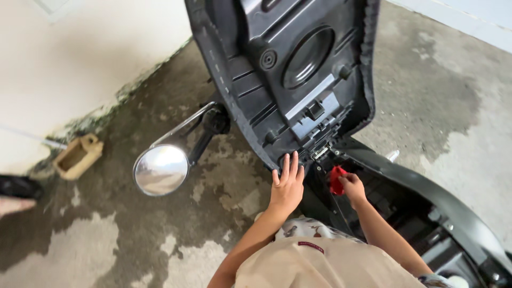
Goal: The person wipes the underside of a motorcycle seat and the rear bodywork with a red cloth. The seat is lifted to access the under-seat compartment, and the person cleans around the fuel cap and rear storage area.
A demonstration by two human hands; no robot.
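Note:
A scooter's black seat point(288, 69) is tipped up, showing its moulded plastic underside. My left hand point(287, 184) rests flat with fingers apart against the lower edge of that underside, near the hinge. My right hand point(353, 186) is closed on a small red object point(336, 178), held just below the seat hinge at the front of the open under-seat compartment point(405, 208). What the red thing is exactly I cannot tell.
A round chrome mirror point(161, 169) on its stalk sticks out to the left. A hollow tan brick point(78, 154) lies by the white wall point(64, 58). The concrete floor point(437, 106) is stained and damp. The scooter's black body panel point(453, 213) curves off to the lower right.

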